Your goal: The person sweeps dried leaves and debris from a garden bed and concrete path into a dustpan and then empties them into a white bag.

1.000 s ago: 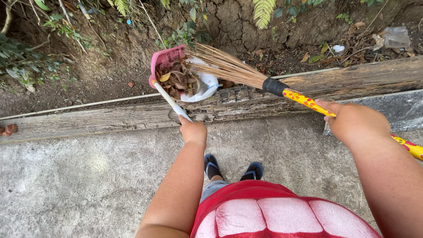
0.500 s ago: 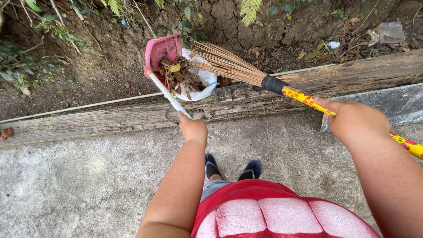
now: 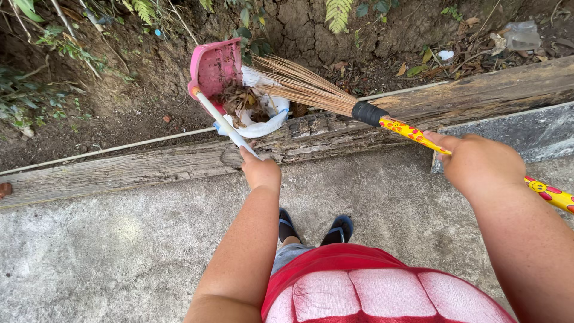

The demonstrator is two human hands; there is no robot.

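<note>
Dustpan point(image 3: 215, 69), light rigid pink plastic at eleven o'clock, tips dry leaves point(image 3: 239, 98); left hand point(image 3: 260, 170) fingers wrap its white handle, right hand point(image 3: 478, 164) fingers closed on the broom point(image 3: 335, 98)

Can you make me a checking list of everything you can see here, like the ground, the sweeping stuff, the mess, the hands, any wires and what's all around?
Surface: rough grey concrete floor, edged by a weathered wooden beam.
Job's things: pink dustpan on a white handle, tipped over a white bag; dry leaves between pan and bag; stick broom with a yellow patterned handle, bristles at the bag's mouth.
Clutter: scraps of litter and dead leaves on the soil beyond the beam.
Grippers: left hand grips the dustpan handle; right hand grips the broom handle.
Cables: nothing seen; only a thin white pipe along the beam.
Surroundings: cracked earth bank with ferns and weeds.
</note>
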